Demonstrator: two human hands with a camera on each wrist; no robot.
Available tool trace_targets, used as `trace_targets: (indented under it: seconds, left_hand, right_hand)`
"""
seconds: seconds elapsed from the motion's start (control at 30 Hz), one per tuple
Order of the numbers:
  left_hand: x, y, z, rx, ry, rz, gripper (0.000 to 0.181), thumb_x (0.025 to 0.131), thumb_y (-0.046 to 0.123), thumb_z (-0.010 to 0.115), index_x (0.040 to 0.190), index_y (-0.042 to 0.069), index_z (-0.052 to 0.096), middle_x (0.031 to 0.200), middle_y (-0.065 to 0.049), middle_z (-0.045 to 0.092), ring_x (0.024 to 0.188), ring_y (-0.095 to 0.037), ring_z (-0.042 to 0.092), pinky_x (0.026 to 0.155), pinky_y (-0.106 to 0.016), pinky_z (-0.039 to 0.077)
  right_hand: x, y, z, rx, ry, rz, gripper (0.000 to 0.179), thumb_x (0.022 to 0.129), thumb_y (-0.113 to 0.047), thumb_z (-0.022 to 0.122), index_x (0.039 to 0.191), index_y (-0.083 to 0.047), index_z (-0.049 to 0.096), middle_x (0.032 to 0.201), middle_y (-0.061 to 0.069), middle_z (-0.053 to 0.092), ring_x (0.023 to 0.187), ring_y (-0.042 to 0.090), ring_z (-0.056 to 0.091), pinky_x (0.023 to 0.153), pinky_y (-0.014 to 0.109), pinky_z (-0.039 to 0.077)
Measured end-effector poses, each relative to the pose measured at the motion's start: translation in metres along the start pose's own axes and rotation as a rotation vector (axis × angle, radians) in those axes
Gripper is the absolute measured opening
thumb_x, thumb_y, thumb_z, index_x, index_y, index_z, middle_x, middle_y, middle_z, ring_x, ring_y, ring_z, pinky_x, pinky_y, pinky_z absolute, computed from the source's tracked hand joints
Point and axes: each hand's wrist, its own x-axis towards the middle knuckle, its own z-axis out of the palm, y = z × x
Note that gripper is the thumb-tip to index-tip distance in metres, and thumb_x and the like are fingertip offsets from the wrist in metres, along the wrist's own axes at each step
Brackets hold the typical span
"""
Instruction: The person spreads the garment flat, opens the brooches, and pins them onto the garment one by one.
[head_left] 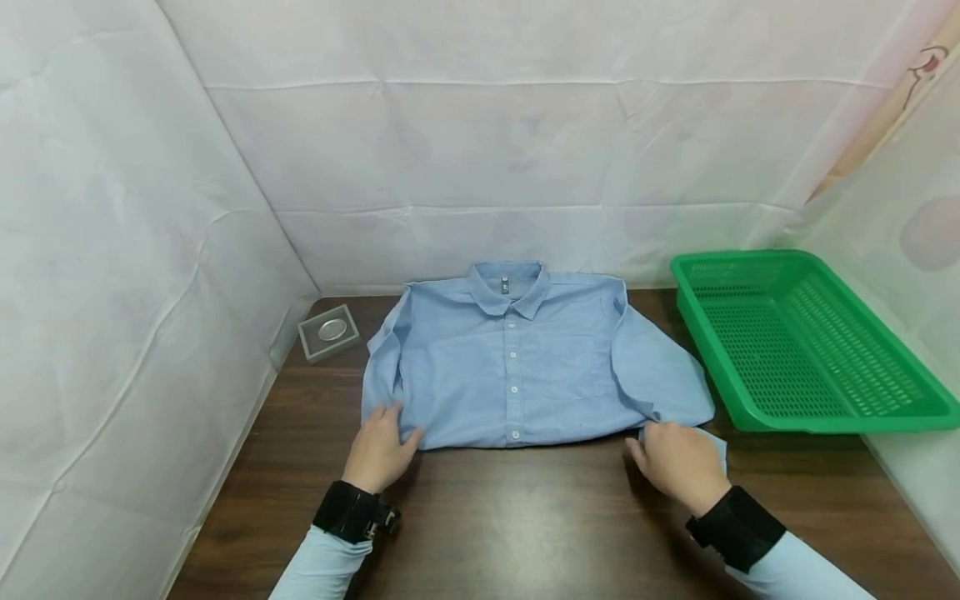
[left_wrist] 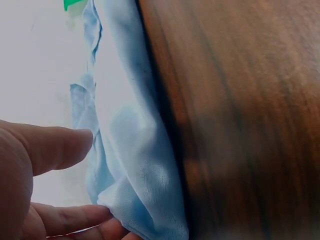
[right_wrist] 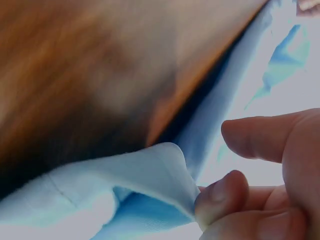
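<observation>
A light blue button-up shirt (head_left: 465,367) lies front up on the table, collar at the far side and its lower part folded under. My left hand (head_left: 381,450) rests at its near left corner; in the left wrist view the thumb (left_wrist: 62,149) stands apart from the fingers, which touch the cloth. At the near right, my right hand (head_left: 681,465) lies over the end of the sleeve (head_left: 663,367), which is folded down along that side. In the right wrist view, bent fingers (right_wrist: 222,197) meet the cuff edge (right_wrist: 172,160), while the thumb stays apart from them.
A green plastic basket (head_left: 738,392) stands right of the shirt, close to the sleeve. Beyond the left sleeve sits a small grey box with an oval silver piece (head_left: 332,330). White cloth walls (head_left: 480,150) border the brown wooden table (head_left: 517,533) at the back and sides.
</observation>
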Motion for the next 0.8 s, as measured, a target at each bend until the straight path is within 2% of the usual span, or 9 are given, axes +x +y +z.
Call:
trace_targets:
  seconds: [0.17,0.27,0.33,0.4,0.47,0.57,0.63,0.7,0.8]
  left_hand:
    - [0.000,-0.004,0.004,-0.011,-0.006,-0.021,0.060,0.087,0.033,0.070,0.126,-0.010,0.054,0.112,-0.025,0.059,0.102,-0.039,0.059,0.084,-0.052,0.048]
    - [0.000,-0.007,0.005,-0.004,-0.009,-0.028,0.058,0.087,0.032,0.070,0.124,-0.011,0.055,0.109,-0.024,0.059,0.100,-0.038,0.060,0.083,-0.051,0.049]
    - [-0.001,-0.010,0.006,0.008,-0.008,-0.024,0.054,0.087,0.029,0.071,0.119,-0.012,0.058,0.104,-0.022,0.059,0.095,-0.036,0.061,0.080,-0.050,0.050]
    - [-0.001,-0.012,0.008,0.021,0.000,-0.011,0.048,0.086,0.026,0.073,0.112,-0.012,0.061,0.098,-0.019,0.059,0.089,-0.034,0.061,0.076,-0.048,0.050]
    - [-0.002,-0.015,0.009,0.032,0.004,-0.001,0.040,0.084,0.023,0.075,0.104,-0.010,0.063,0.092,-0.017,0.058,0.084,-0.032,0.060,0.073,-0.047,0.050]
    - [-0.003,-0.019,0.011,0.034,0.005,0.010,0.031,0.082,0.018,0.077,0.095,-0.006,0.064,0.089,-0.015,0.057,0.081,-0.031,0.058,0.071,-0.046,0.049]
    - [-0.003,-0.022,0.012,0.035,0.003,0.007,0.027,0.080,0.016,0.077,0.093,-0.005,0.064,0.087,-0.014,0.056,0.080,-0.030,0.058,0.070,-0.046,0.049]
    - [-0.004,-0.023,0.013,0.035,0.004,0.001,0.025,0.080,0.014,0.077,0.092,-0.004,0.064,0.087,-0.014,0.056,0.079,-0.029,0.058,0.069,-0.045,0.049]
    - [-0.004,-0.023,0.014,0.038,0.005,-0.004,0.025,0.080,0.011,0.077,0.095,-0.005,0.065,0.088,-0.015,0.057,0.081,-0.030,0.059,0.071,-0.046,0.049]
  right_hand:
    - [0.004,0.018,-0.005,0.028,-0.012,0.104,0.052,0.086,-0.032,0.070,0.048,-0.014,0.039,0.044,0.002,0.035,0.034,0.017,0.036,0.031,0.033,0.029]
    - [0.007,0.027,-0.002,0.068,-0.065,0.140,0.052,0.088,-0.033,0.067,0.048,-0.014,0.042,0.045,0.003,0.038,0.036,0.018,0.039,0.033,0.034,0.031]
    - [0.009,0.031,0.002,0.113,-0.105,0.152,0.047,0.090,-0.034,0.066,0.052,-0.011,0.048,0.049,0.005,0.043,0.040,0.020,0.044,0.036,0.036,0.034]
    - [0.011,0.035,0.006,0.161,-0.138,0.149,0.040,0.090,-0.033,0.065,0.063,-0.004,0.060,0.057,0.010,0.053,0.047,0.026,0.052,0.042,0.041,0.040]
    - [0.012,0.037,0.011,0.204,-0.145,0.152,0.035,0.090,-0.032,0.065,0.081,0.001,0.069,0.072,0.018,0.063,0.060,0.033,0.061,0.050,0.046,0.046]
    - [0.013,0.040,0.016,0.261,-0.136,0.162,0.039,0.090,-0.030,0.066,0.106,0.006,0.069,0.096,0.025,0.067,0.078,0.039,0.065,0.062,0.052,0.050]
    - [0.013,0.041,0.019,0.298,-0.120,0.178,0.040,0.090,-0.029,0.066,0.111,0.006,0.068,0.104,0.026,0.066,0.084,0.040,0.065,0.066,0.052,0.051]
    - [0.014,0.042,0.022,0.336,-0.106,0.176,0.039,0.090,-0.027,0.066,0.111,0.006,0.067,0.102,0.024,0.067,0.081,0.035,0.066,0.066,0.050,0.052]
    - [0.016,0.044,0.026,0.396,-0.096,0.163,0.033,0.089,-0.022,0.068,0.108,0.006,0.068,0.087,0.015,0.069,0.071,0.023,0.064,0.063,0.043,0.052]
